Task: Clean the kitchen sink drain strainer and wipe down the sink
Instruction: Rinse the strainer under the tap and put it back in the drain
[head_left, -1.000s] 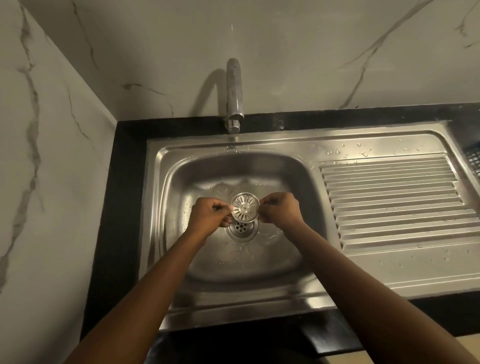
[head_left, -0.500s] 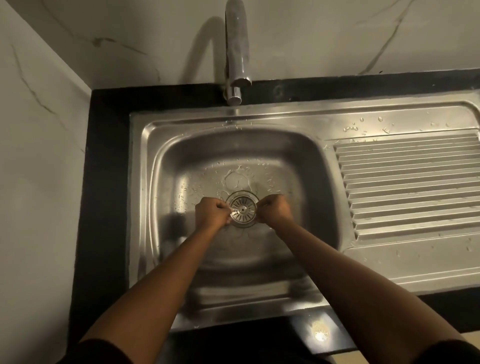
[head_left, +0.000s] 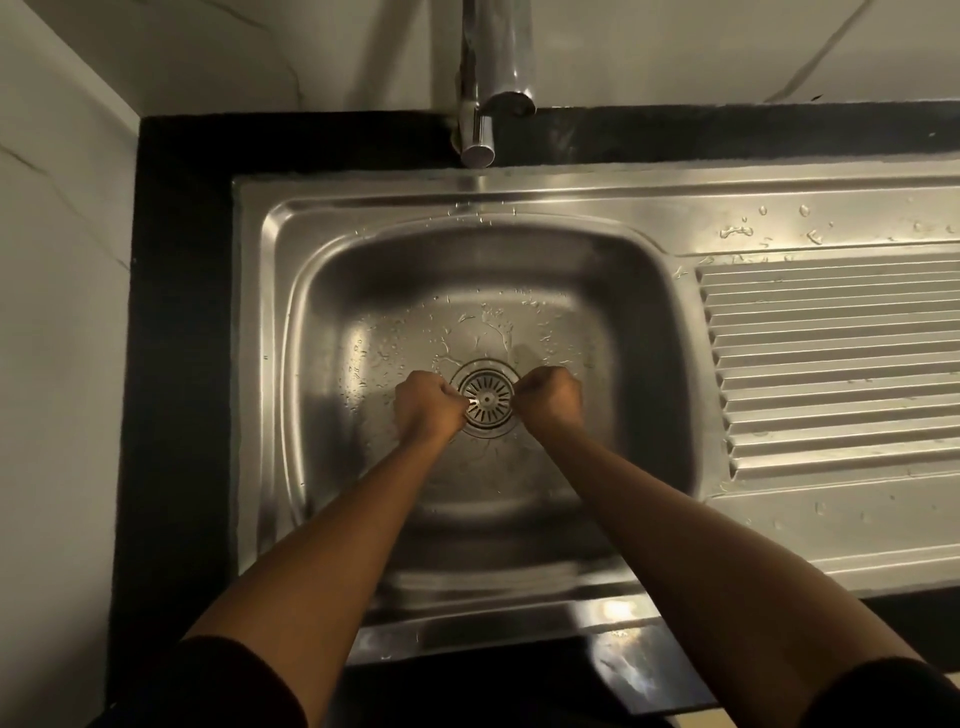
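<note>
A round metal drain strainer (head_left: 487, 399) with radial slots sits in the drain opening at the bottom of the stainless steel sink (head_left: 332, 322). My left hand (head_left: 428, 408) pinches its left rim and my right hand (head_left: 550, 397) pinches its right rim, both with fingers curled tight. Water drops speckle the basin floor around the drain. My forearms reach down into the basin from the near edge.
A chrome tap (head_left: 493, 78) hangs over the back rim of the sink. A ribbed draining board (head_left: 831, 358) with water drops lies to the right. Black countertop (head_left: 182, 312) frames the sink, with marble walls behind and to the left.
Both hands lowered the strainer from above the drain down into the drain opening. The camera moved closer to the basin.
</note>
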